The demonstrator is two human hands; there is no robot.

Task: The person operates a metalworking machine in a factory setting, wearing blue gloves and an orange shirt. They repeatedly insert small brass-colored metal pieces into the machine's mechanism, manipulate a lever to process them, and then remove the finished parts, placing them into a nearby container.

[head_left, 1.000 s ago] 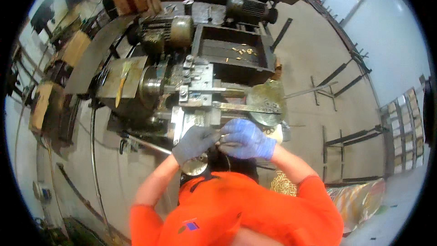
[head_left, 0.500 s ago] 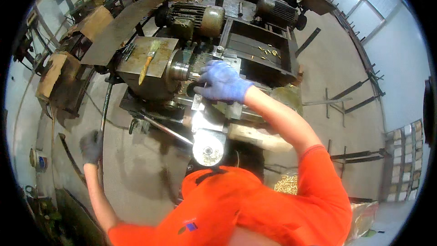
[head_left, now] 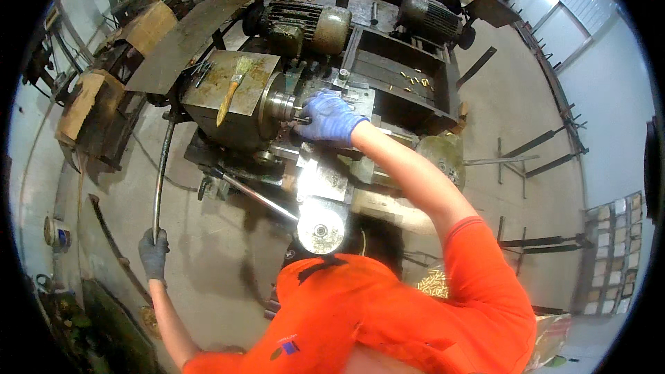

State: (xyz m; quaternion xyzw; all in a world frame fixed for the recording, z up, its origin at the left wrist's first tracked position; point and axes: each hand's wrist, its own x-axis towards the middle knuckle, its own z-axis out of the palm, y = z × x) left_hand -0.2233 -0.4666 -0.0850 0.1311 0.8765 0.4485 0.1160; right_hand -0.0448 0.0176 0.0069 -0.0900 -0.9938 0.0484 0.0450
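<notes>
My left hand [head_left: 154, 255], in a dark grey glove, is closed round the lower end of a long metal lever [head_left: 161, 173]. That lever hangs down from the left side of a lathe's headstock [head_left: 225, 93]. In a blue glove, my right hand [head_left: 328, 119] is at the spindle collet [head_left: 282, 107], its fingers curled together close to the collet's face. What sits between those fingertips is too small and too covered to name. Below this hand, a bright metal slide with a round plate [head_left: 321, 229] shows on the machine.
A wooden-handled brush [head_left: 231, 97] lies on the headstock. Behind my right hand, a dark metal tray [head_left: 395, 62] holds several small brass-coloured pieces. More such pieces fill a bag [head_left: 434, 282] by my right side. A second bar [head_left: 256, 194] slants toward the round plate. Electric motors [head_left: 308, 26] stand behind.
My left hand has come to the lever's lower end and now grips it; before, it was blurred beside the bar. My right hand has moved slightly left, nearer the collet.
</notes>
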